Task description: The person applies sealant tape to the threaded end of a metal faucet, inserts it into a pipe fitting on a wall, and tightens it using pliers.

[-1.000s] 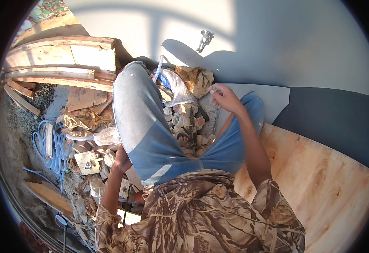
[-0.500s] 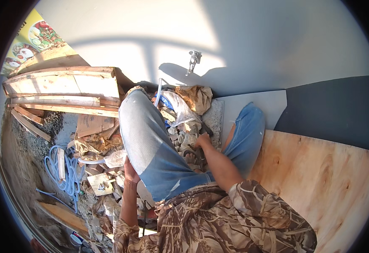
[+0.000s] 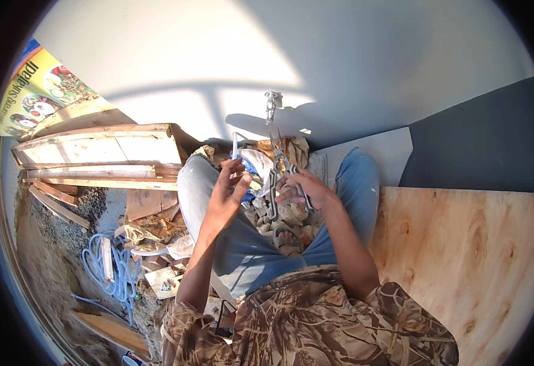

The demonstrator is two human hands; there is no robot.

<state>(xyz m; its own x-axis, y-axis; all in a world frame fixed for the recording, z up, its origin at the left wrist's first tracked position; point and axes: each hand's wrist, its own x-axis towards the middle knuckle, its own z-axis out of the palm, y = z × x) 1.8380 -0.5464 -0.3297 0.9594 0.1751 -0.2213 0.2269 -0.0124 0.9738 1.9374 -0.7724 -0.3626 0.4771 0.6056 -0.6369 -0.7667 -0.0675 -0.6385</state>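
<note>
My right hand (image 3: 311,188) grips a pair of pliers (image 3: 278,160), fingers closed round the right-hand handle. The pliers have a pointed metal nose and dark grey handles, which stand spread apart. Their nose points up at the wall, just below a metal tap (image 3: 271,105). Raised over my left knee, my left hand (image 3: 225,190) has its fingers apart and bent, with nothing visible in them. A clear plastic bag (image 3: 256,165) and a short clear hose (image 3: 235,146) lie beyond and between my hands.
Rubble (image 3: 291,215) lies between my legs, with brown paper (image 3: 297,148) by the wall. Planks (image 3: 102,174) are stacked at left, above a coiled blue hose (image 3: 111,268). A plywood sheet (image 3: 456,256) is at right. A yellow banner (image 3: 35,94) hangs at far left.
My right hand has risen from the rubble and now holds the pliers up. My left hand has come from beside my left leg to above the knee. The view has shifted slightly.
</note>
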